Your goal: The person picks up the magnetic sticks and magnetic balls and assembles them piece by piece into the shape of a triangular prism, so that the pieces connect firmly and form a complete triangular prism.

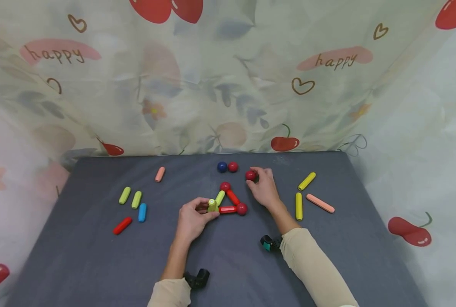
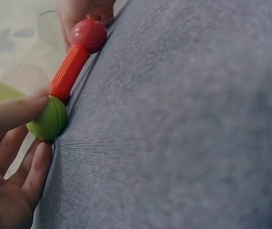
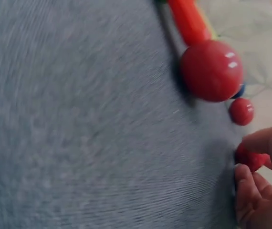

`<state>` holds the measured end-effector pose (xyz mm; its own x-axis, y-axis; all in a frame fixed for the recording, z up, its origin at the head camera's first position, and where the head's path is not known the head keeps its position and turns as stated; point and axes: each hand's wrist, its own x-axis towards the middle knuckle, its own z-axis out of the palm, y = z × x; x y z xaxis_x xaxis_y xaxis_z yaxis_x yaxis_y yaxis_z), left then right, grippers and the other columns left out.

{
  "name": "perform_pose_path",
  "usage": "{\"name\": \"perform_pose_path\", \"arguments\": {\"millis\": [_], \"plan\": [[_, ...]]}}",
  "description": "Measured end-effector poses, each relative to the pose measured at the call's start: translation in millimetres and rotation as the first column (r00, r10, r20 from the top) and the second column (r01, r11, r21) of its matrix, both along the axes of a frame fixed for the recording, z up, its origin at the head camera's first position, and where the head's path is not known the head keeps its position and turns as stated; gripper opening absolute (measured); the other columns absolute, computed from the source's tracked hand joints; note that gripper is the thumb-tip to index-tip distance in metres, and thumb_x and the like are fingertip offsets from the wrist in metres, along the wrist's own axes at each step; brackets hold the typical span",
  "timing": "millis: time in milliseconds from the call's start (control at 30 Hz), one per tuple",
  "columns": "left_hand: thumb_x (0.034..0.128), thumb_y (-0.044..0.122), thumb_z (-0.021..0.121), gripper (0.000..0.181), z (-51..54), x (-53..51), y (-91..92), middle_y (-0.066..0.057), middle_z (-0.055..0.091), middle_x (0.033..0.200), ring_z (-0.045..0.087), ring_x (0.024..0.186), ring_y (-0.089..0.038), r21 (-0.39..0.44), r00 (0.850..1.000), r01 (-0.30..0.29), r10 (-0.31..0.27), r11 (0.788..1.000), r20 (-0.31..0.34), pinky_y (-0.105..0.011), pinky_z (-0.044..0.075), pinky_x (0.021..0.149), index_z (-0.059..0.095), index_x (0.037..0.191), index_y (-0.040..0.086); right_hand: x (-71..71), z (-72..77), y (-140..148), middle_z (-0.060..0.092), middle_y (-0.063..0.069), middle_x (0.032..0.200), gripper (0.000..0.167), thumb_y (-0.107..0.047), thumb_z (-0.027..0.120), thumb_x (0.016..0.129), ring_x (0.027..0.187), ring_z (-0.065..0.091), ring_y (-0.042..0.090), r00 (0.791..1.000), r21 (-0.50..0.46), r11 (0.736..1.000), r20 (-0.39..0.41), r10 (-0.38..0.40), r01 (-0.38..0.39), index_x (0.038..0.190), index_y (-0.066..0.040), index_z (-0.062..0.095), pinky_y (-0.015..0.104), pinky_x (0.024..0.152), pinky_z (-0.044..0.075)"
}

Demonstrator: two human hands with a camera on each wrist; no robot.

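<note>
My left hand (image 1: 192, 218) pinches a green ball (image 2: 50, 119) between thumb and fingers. That ball is one corner of a flat triangle of rods and balls. A yellow-green rod (image 2: 1, 89) stands up from it. Two red rods (image 1: 232, 197) and a second yellow-green rod (image 1: 220, 198) form the sides, with red balls (image 1: 241, 208) at the other two corners. Beyond the triangle, to its right, my right hand (image 1: 264, 187) holds a loose red ball (image 3: 249, 157) between thumb and fingers, at the cloth. Fingers partly cover both held balls.
A blue ball (image 1: 222, 166) and another red ball (image 1: 233, 166) lie behind the triangle. Loose rods lie leftward, among them a blue rod (image 1: 142, 212) and a pink rod (image 1: 160, 174). Two yellow rods (image 1: 298, 206) and a longer pink rod (image 1: 320, 203) lie rightward. A printed curtain (image 1: 197, 106) borders the table.
</note>
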<state>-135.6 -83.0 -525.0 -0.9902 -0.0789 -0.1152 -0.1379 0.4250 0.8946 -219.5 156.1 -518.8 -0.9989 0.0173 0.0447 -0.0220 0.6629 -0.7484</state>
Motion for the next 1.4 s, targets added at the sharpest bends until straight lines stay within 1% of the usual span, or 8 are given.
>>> {"name": "perform_pose_path", "arguments": {"millis": [167,333,567,900,1000,1167,1300,1400], "plan": [[0.0757,0.021,0.092,0.038,0.9,-1.4,-0.5,-0.002,0.077,0.106,0.073,0.095,-0.017,-0.006,1.0,0.009,-0.009,1.0,0.03,-0.038,0.061,0.088,0.076,0.11,0.019,3.9,-1.3,-2,0.061,0.015,0.116,0.043,-0.021,0.073,0.095,0.096,0.057,0.027,0.999,0.023,1.0,-0.041,0.01,-0.009,0.135,-0.008,0.062,0.04,0.086,0.049],[0.0767,0.021,0.091,0.036,1.9,-2.0,-0.2,-0.003,0.077,0.105,0.073,0.094,-0.017,-0.003,0.999,0.01,-0.01,1.0,0.03,-0.039,0.061,0.088,0.076,0.109,0.018,25.2,26.1,-14,0.064,0.008,0.114,0.043,-0.026,0.075,0.094,0.074,0.057,0.018,0.986,-0.046,0.987,-0.082,0.148,-0.153,0.134,-0.015,0.063,0.028,0.068,0.05],[0.0764,0.021,0.091,0.036,1.1,-3.0,-3.8,-0.004,0.078,0.104,0.075,0.094,-0.019,0.0,1.0,0.014,-0.014,1.0,0.009,-0.039,0.061,0.087,0.076,0.109,0.017,55.8,54.8,-44,0.064,0.004,0.107,0.041,-0.027,0.076,0.094,0.069,0.056,0.011,0.905,-0.108,0.902,-0.137,0.402,-0.417,0.132,-0.019,0.065,0.025,0.058,0.049],[0.0764,0.023,0.092,0.032,-0.2,-4.2,-0.9,-0.004,0.078,0.099,0.077,0.092,-0.019,0.021,1.0,0.023,-0.023,1.0,-0.006,-0.039,0.062,0.086,0.076,0.103,0.017,63.0,49.7,-54,0.062,0.001,0.11,0.042,-0.028,0.073,0.096,0.076,0.059,0.017,0.841,-0.103,0.837,-0.131,0.525,-0.538,0.136,-0.019,0.063,0.023,0.064,0.05],[0.0765,0.022,0.091,0.032,-0.2,-4.0,-1.0,-0.005,0.078,0.101,0.076,0.094,-0.02,0.023,1.0,0.029,-0.029,0.999,-0.006,-0.04,0.061,0.087,0.076,0.104,0.017,59.0,48.1,-47,0.064,0.004,0.115,0.042,-0.031,0.067,0.1,0.08,0.059,0.015,0.856,-0.118,0.849,-0.099,0.507,-0.516,0.14,-0.022,0.06,0.025,0.068,0.05],[0.0791,0.019,0.089,0.032,1.2,-4.2,-3.3,-0.006,0.077,0.107,0.075,0.1,-0.022,0.008,0.997,0.083,-0.083,0.997,0.013,-0.041,0.061,0.09,0.076,0.108,0.017,47.7,33.9,-29,0.063,0.0,0.132,0.041,-0.022,0.054,0.107,0.096,0.061,0.016,0.92,-0.038,0.919,-0.013,0.391,-0.391,0.147,-0.024,0.055,0.036,0.086,0.053],[0.0805,0.012,0.087,0.037,4.9,-4.5,-4.4,-0.006,0.076,0.115,0.074,0.109,-0.024,-0.013,0.992,0.125,-0.125,0.992,0.0,-0.043,0.06,0.093,0.075,0.116,0.018,42.4,19.4,-18,0.056,0.001,0.149,0.045,-0.009,0.051,0.105,0.133,0.056,0.02,0.913,0.049,0.912,0.043,0.405,-0.407,0.15,-0.019,0.053,0.045,0.113,0.047],[0.0809,0.012,0.087,0.045,7.3,-4.1,-1.7,-0.007,0.073,0.119,0.073,0.11,-0.026,-0.057,0.995,0.079,-0.082,0.995,-0.053,-0.043,0.06,0.093,0.072,0.123,0.015,42.2,13.0,-13,0.056,0.006,0.147,0.043,-0.006,0.053,0.104,0.135,0.055,0.025,0.9,0.071,0.897,0.038,0.435,-0.436,0.146,-0.013,0.056,0.047,0.113,0.046]]}}
